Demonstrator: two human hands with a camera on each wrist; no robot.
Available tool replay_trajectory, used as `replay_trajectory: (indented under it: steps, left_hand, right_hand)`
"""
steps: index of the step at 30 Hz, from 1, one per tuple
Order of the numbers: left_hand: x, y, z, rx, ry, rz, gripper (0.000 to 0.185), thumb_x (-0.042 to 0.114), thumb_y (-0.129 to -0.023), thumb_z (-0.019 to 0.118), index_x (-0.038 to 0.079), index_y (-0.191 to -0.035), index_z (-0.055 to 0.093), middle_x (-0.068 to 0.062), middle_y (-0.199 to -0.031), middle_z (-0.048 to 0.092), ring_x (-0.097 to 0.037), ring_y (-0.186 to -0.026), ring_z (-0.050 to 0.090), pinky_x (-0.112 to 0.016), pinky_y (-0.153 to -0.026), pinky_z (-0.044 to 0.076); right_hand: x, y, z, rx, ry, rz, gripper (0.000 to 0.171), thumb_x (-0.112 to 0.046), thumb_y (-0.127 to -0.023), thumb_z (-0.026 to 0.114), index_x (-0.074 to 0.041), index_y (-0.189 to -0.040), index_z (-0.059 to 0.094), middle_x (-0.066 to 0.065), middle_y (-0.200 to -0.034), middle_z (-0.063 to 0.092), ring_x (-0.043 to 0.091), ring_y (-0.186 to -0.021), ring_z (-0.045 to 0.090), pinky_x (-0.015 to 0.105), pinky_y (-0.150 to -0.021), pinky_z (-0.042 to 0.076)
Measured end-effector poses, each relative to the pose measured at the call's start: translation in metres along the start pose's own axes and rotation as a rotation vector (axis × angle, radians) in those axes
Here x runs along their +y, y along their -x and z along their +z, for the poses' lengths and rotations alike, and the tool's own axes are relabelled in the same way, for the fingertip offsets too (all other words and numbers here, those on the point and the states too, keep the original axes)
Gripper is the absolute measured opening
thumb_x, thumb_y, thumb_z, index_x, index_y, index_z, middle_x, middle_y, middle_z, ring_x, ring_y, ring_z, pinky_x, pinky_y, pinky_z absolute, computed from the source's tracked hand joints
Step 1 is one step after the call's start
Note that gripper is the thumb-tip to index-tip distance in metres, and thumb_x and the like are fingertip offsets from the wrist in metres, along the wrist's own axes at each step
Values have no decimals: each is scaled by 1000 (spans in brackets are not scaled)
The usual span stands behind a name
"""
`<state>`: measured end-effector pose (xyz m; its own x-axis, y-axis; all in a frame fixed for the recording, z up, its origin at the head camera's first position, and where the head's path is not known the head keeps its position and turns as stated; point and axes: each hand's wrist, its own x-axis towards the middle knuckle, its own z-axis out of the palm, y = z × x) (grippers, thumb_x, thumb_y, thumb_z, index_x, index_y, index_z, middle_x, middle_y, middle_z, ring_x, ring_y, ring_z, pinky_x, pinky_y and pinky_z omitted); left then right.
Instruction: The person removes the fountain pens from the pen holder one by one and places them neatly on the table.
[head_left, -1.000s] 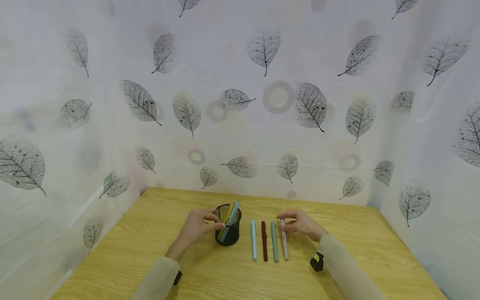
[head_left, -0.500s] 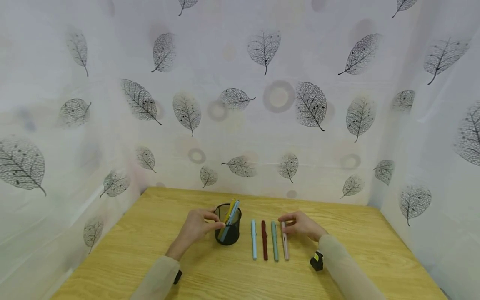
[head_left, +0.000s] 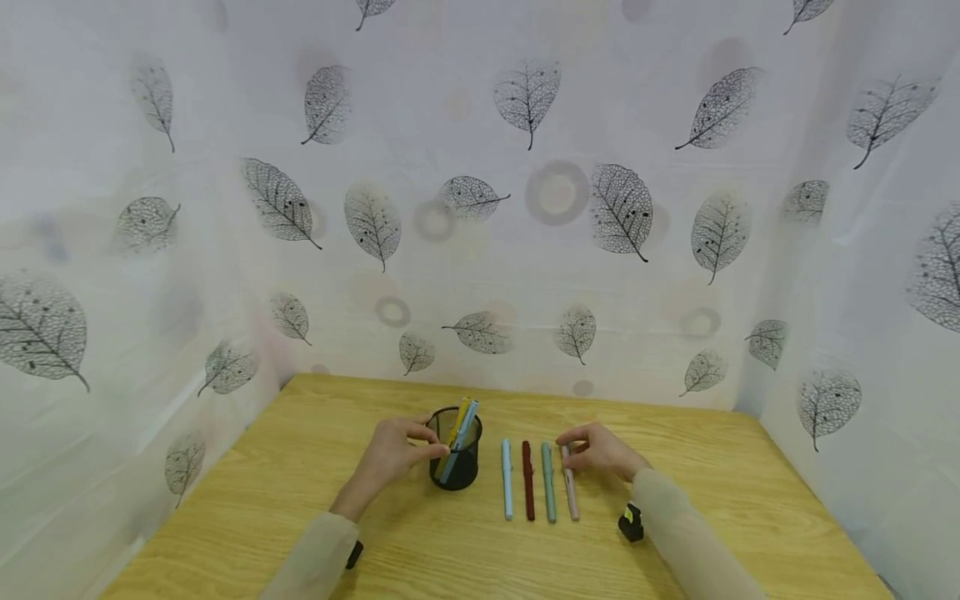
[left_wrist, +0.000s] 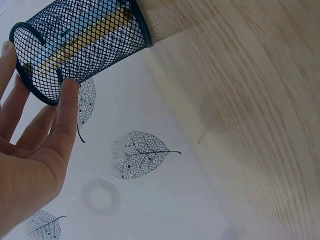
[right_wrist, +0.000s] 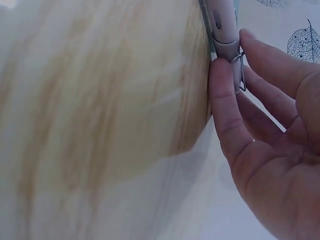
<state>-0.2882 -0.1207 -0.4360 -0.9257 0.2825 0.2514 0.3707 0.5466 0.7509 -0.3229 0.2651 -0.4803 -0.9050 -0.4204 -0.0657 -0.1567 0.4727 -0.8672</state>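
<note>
Two bare hands are seen, the left hand [head_left: 390, 460] and the right hand [head_left: 600, 451], with no rings or gloves visible. Both forearms are covered by long, loose sleeves [head_left: 311, 560] of a pale beige, slightly sheer fabric. A small black device is strapped under each wrist; the right wrist device [head_left: 631, 523] carries a yellow mark.

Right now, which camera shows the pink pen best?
The head view: the whole pink pen lies rightmost in the row, right hand pinching its far end. The right wrist view shows only its clip end; the left wrist view shows none.
</note>
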Motion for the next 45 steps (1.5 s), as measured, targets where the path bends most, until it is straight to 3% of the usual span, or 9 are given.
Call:
replay_trajectory:
  steps: [7,12,19,28,35,37,41,45]
  left_hand:
    - [-1,0,0,21,-28,11,11,32,-77,82,25,-73,75,-18,-134,60,-24,-87,73,-23,-48,45]
    - [0,1,0,20,-29,13,11,32,-78,82,26,-73,75,-18,-135,60,-19,-80,73,-23,-49,46]
    - [1,0,0,14,-35,33,10,31,-79,81,25,-74,75,-19,-135,60,-24,-66,72,-22,-44,39]
    - [-2,-1,1,22,-67,43,12,33,-78,81,27,-72,74,-18,-134,61,-12,-71,72,-21,-42,35]
    - [1,0,0,19,-45,27,10,31,-79,81,25,-74,75,-18,-135,59,-22,-59,68,-21,-41,31]
    - [2,0,0,25,-41,28,10,30,-79,81,24,-73,75,-18,-135,60,-27,-68,71,-20,-41,30]
    - [2,1,1,38,-52,31,10,30,-78,82,25,-72,75,-16,-133,62,-31,-104,70,-20,-41,30]
    - [1,1,1,34,-53,22,11,31,-77,82,27,-71,74,-15,-134,61,-31,-105,69,-21,-42,31]
  right_hand:
    - [3,-2,1,11,53,-14,38,-5,-87,73,5,-122,65,22,-118,66,17,-89,67,31,-72,57]
    - [2,-1,0,31,134,-33,37,-11,-86,75,1,-120,68,19,-118,67,17,-93,67,29,-75,55]
    - [-5,2,-1,42,196,-28,40,-17,-85,78,0,-119,69,17,-122,68,24,-103,66,43,-91,53]
    - [-4,3,-4,15,208,-37,41,-15,-86,76,1,-122,67,23,-128,63,35,-112,64,49,-95,51]
    - [-4,5,-6,3,174,-16,40,-11,-86,74,0,-124,66,23,-131,62,35,-112,63,50,-97,50]
    - [-3,5,-6,-5,164,-18,40,-9,-87,73,1,-124,65,24,-131,61,35,-112,63,49,-96,50]
    - [-2,5,-6,-18,142,-11,39,-7,-88,71,2,-126,64,24,-131,61,33,-112,63,44,-93,52]
    - [-1,6,-6,-24,112,-6,41,-6,-87,71,3,-126,63,25,-131,61,32,-110,64,42,-91,54]
